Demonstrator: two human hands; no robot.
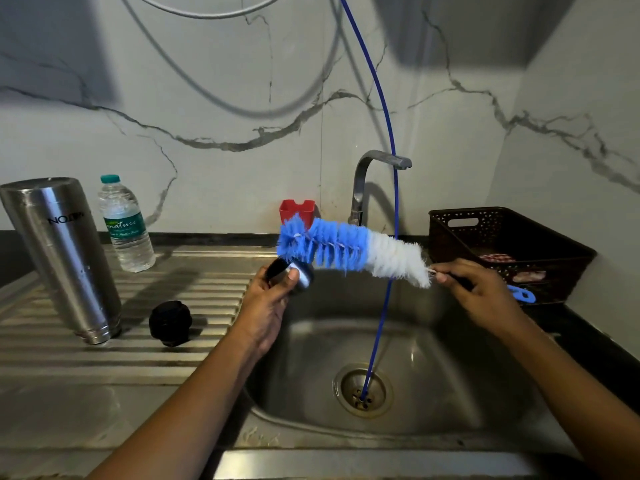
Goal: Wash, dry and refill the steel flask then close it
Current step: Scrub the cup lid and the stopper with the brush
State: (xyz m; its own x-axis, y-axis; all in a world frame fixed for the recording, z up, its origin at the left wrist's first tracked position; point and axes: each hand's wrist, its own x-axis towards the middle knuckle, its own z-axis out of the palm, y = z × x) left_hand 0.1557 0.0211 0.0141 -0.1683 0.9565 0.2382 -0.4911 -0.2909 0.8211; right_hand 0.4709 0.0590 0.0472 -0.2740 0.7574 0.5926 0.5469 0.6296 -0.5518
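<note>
The steel flask (62, 254) stands upside down on the ribbed drainboard (194, 344) at the left, mouth downward. Its black stopper (170, 322) lies beside it on the ribs. My left hand (268, 306) grips the flask's steel cup lid (298, 273) over the sink's left edge. My right hand (485, 296) holds the handle of a blue-and-white bottle brush (349, 250), whose bristles reach left just above the cup lid. A plastic water bottle (126, 225) with a teal cap stands behind the flask.
The steel sink basin (450, 368) lies below my hands, with a thin blue tube (393, 188) running down into its drain. A tap (363, 185) rises behind it, next to a red holder (297, 209). A dark perforated basket (512, 251) sits at the right.
</note>
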